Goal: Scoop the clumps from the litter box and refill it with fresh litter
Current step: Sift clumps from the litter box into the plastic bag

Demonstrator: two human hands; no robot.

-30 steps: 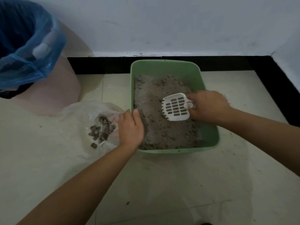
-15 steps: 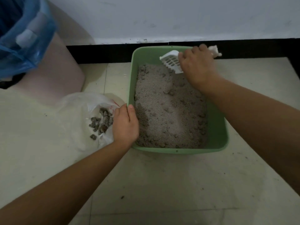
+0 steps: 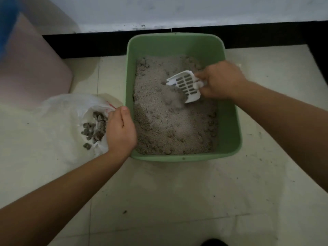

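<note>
While my left hand [image 3: 121, 132] is pinching the white bag [image 3: 71, 107] open over the removed clumps [image 3: 95, 129], my right hand [image 3: 221, 79] is clenching the scoop [image 3: 185, 86], digging in the green litter box [image 3: 229, 121]. I am risking spilled litter if the loaded scoop tips crossing the rim, or the bag mouth sags shut.

A single wide-angle view from the person's head looks forward and steeply down at the floor [image 3: 177, 201]. It sits close above the green litter box [image 3: 229, 125], which fills the middle. Both forearms enter from the lower corners. The wall [image 3: 177, 11] and its dark baseboard [image 3: 88, 45] cross the top edge, curved by the lens. No second view exists to share the scene
</note>
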